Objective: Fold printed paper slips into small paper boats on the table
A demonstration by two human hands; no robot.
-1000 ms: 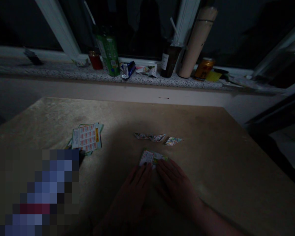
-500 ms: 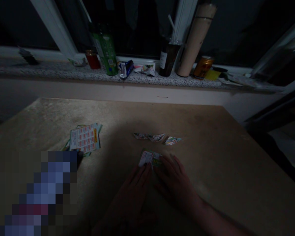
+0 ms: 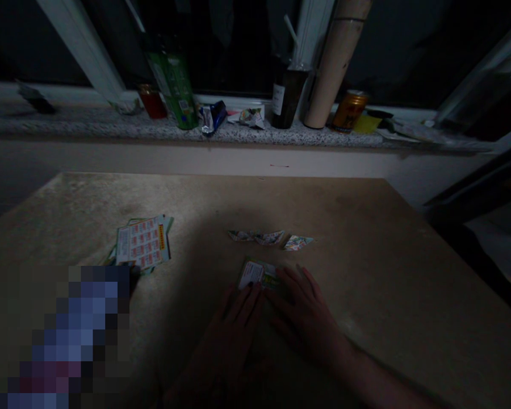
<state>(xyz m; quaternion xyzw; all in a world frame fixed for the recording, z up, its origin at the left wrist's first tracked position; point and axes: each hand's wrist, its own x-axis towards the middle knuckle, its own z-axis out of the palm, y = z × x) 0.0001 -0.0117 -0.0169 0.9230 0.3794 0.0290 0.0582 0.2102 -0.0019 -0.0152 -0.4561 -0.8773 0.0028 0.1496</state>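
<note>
A small printed paper sheet (image 3: 255, 274) lies on the tan table (image 3: 366, 255) in dim light. My left hand (image 3: 234, 324) lies flat with its fingertips pressing on the sheet's near left part. My right hand (image 3: 302, 312) is beside it, fingers stretched out and covering the sheet's right side. Just beyond the sheet sit three small folded paper pieces (image 3: 270, 238) in a row.
A stack of printed sheets (image 3: 142, 244) lies on the table at the left, above a blurred patch. The stone window sill (image 3: 89, 122) behind carries a green bottle (image 3: 172, 85), a red jar (image 3: 152, 102), wrappers, a dark bottle (image 3: 285, 96), a tall tube (image 3: 330, 68) and a can (image 3: 348, 111).
My right hand has slid a little further forward over the sheet's right side. The view has tilted slightly; the left hand stays pressed in place.
</note>
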